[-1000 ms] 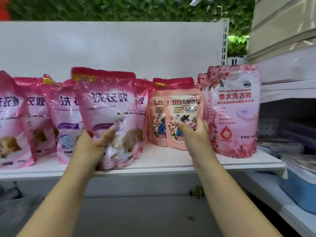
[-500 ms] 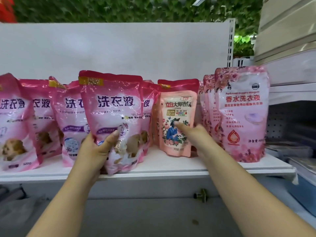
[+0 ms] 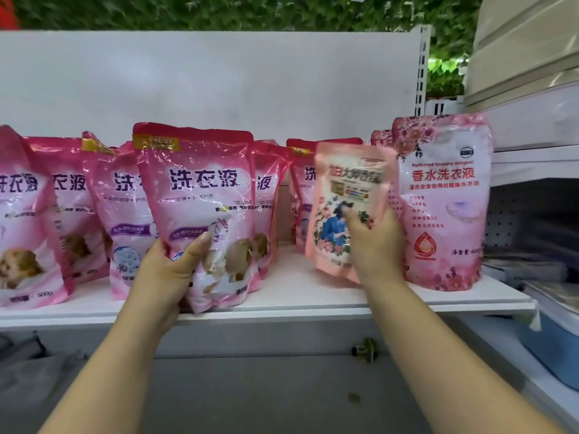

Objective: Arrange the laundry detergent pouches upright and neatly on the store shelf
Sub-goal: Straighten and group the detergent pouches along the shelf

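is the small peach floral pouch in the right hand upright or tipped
Tipped. The small peach floral pouch leans with its top toward the right, gripped by the right hand, its lower edge apparently raised off the white shelf.

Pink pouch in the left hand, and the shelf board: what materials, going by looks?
Pink pouch: looks like thin glossy plastic film; sharp glare streaks and crinkles, and it dents under the left hand.
Shelf board: smooth white surface with a matte, even sheen, probably painted metal or laminate; the view cannot settle which.

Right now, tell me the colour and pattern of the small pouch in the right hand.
Head view: small pouch, salmon pink with flowers and a blue-clad figure.
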